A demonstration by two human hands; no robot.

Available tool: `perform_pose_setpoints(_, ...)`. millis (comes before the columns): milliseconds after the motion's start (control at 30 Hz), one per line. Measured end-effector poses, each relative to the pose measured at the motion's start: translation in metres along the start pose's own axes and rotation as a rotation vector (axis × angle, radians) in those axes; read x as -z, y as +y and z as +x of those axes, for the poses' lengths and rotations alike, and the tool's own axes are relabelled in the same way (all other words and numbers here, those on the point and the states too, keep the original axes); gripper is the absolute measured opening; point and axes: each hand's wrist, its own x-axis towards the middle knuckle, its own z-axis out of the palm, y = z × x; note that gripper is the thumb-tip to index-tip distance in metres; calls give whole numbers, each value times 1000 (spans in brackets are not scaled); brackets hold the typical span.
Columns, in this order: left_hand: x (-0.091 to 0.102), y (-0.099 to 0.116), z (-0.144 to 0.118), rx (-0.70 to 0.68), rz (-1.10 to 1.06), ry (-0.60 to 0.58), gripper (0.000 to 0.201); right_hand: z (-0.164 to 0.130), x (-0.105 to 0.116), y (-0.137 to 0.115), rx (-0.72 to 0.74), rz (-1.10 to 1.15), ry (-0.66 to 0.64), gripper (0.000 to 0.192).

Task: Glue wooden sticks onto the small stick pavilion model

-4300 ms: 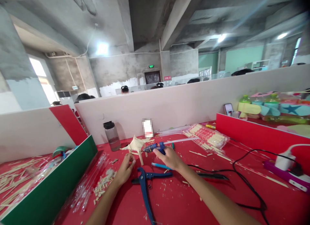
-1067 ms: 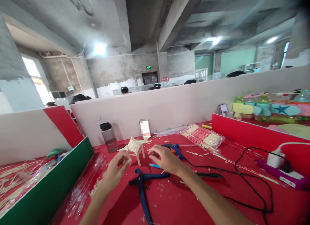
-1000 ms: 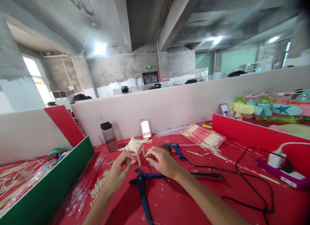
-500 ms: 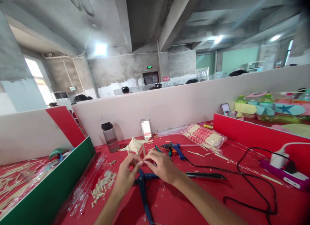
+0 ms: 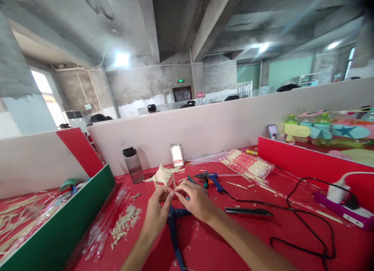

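Observation:
My left hand (image 5: 159, 208) and my right hand (image 5: 195, 201) meet fingertip to fingertip above the red table, both pinched. Whatever lies between the fingertips is too small to make out. Just beyond them stands a small pavilion model (image 5: 163, 175) of pale wooden sticks, with a pointed roof and thin legs. Below the hands lies a blue-handled cutter (image 5: 174, 234), partly hidden by my right hand. A blue glue gun (image 5: 214, 182) rests to the right of the model, near pliers that I see only in part.
Cut stick pieces (image 5: 124, 226) and clear glue sticks (image 5: 102, 224) lie left. A water bottle (image 5: 133, 166) stands behind. On the right are bagged sticks (image 5: 248, 164), a black-handled tool (image 5: 248, 212), a looping cable and a purple power strip (image 5: 344, 212). Low partitions border the table.
Both hands have shifted very slightly to the right, fingertips still together. Everything on the table stays where it was.

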Motion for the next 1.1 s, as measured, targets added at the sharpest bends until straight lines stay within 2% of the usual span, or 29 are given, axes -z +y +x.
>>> perform_pose_setpoints(300,-7,-2,0,77,-4,46,37,-1,0,6,15,-127,-17,9)
perform_pose_setpoints(600,-11,-14,2,98,-53,70,33,-2,-3,6,-19,-174,-25,8)
perform_pose_setpoints(833,-14,-16,2,215,-201,93,39,-3,-3,9,-5,-165,-47,9)
perform_pose_setpoints(1100,-13,-15,3,379,-268,111,39,-4,-7,14,13,-179,-68,8)
